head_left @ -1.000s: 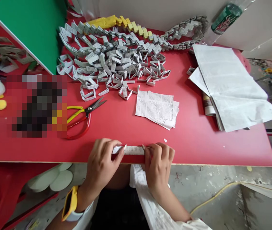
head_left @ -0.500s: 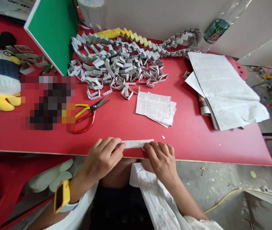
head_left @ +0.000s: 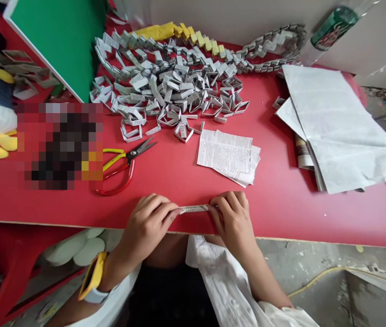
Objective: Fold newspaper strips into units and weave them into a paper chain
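Pinching a narrow strip (head_left: 194,209) at either end, the left hand (head_left: 152,220) and right hand (head_left: 233,215) were at the bottom centre of the frame, over the near edge of the desk (head_left: 288,204). Fine print ran along the strip, too small to read. Small printed characters, likewise unreadable, covered the sheets (head_left: 225,152) just above it. At the upper right, a bottle (head_left: 334,28) bore a green label with red and white lettering that could not be made out. The desk was glossy red, with folded links (head_left: 179,88) heaped at the upper centre and scissors (head_left: 131,154) left of the sheets. Behind rose a pale wall (head_left: 247,18); at the lower right lay a grey, scrap-flecked floor (head_left: 277,268).
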The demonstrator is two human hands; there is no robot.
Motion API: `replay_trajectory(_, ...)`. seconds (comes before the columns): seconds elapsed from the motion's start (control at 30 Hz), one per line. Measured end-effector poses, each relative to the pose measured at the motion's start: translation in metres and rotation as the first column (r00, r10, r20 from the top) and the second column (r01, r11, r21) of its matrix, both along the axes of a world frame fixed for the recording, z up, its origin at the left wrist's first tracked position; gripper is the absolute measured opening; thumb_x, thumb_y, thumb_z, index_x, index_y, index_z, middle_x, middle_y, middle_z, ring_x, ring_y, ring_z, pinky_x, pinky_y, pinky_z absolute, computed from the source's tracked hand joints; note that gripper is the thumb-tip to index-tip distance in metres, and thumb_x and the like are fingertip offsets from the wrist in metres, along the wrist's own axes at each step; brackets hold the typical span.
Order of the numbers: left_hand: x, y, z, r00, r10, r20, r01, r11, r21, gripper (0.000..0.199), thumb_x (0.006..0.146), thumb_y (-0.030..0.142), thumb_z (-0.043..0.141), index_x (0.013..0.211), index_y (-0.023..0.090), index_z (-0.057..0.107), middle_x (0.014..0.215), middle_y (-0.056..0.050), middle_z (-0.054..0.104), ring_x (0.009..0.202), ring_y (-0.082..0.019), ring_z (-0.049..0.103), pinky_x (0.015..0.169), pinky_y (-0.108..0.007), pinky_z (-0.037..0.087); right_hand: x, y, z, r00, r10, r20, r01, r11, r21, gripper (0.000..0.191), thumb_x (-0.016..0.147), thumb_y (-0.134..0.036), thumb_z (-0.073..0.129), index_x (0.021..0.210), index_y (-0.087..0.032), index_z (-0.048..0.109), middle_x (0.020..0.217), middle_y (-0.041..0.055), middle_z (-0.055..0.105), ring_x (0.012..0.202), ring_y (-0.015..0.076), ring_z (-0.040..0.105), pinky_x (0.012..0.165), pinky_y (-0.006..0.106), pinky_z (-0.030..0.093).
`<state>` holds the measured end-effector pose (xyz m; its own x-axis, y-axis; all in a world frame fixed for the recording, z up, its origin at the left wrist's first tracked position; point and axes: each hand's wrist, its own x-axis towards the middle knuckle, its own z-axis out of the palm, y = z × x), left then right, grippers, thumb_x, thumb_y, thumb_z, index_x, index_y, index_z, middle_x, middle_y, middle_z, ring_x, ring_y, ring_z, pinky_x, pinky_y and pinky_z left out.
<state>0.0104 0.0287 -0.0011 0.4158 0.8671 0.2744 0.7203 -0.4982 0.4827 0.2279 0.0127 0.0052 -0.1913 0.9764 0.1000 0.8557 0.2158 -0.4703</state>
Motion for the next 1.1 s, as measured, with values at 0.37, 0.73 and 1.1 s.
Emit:
replay_trajectory(0.37, 0.005, 0.001, -0.002, 0.999, 0.035, 0.018, -0.035, 0.999, -0.004, 0.011, 0.085, 0.011, 0.065, 0.091, 0.015, 0.056, 0.076, -0.002, 0.062, 0.07, -0.014, 0.056, 0.073, -0.027, 0.045, -0.015, 0.006, 0.006, 0.905, -0.002, 0.426, 0.039, 0.996, -0.078, 0.019, 0.093, -0.021, 0.052, 0.075, -0.018, 0.053, 0.077, 0.0071, 0.054, 0.077, 0.0235, 0.042, 0.065, 0.034, 0.03)
replay_trajectory(0.73, 0.017, -0.011, -0.006, 0.955, 0.244, -0.17, -0.222, 0.965, 0.14, 0.012, 0.087, 0.026, 0.062, 0.095, 0.017, 0.058, 0.097, -0.009, 0.058, 0.088, -0.024, 0.055, 0.074, -0.034, 0.039, -0.038, -0.022, -0.003, 0.878, -0.155, 0.453, 0.058, 0.974, 0.221, 0.035, 0.093, -0.024, 0.049, 0.127, -0.018, 0.055, 0.126, 0.0189, 0.056, 0.119, 0.0334, 0.044, 0.093, 0.049, 0.039)
replay_trajectory(1.1, 0.003, -0.014, -0.007, 0.974, -0.134, -0.181, 0.171, 0.962, 0.212, 0.019, 0.093, 0.016, 0.051, 0.106, 0.019, 0.064, 0.104, -0.006, 0.066, 0.11, -0.023, 0.055, 0.091, -0.037, 0.043, 0.01, -0.048, -0.016, 0.929, -0.027, 0.368, 0.022, 1.0, 0.019, 0.057, 0.097, -0.045, 0.039, 0.151, -0.035, 0.023, 0.161, 0.0139, 0.017, 0.149, 0.0406, 0.0, 0.105, 0.077, 0.014)
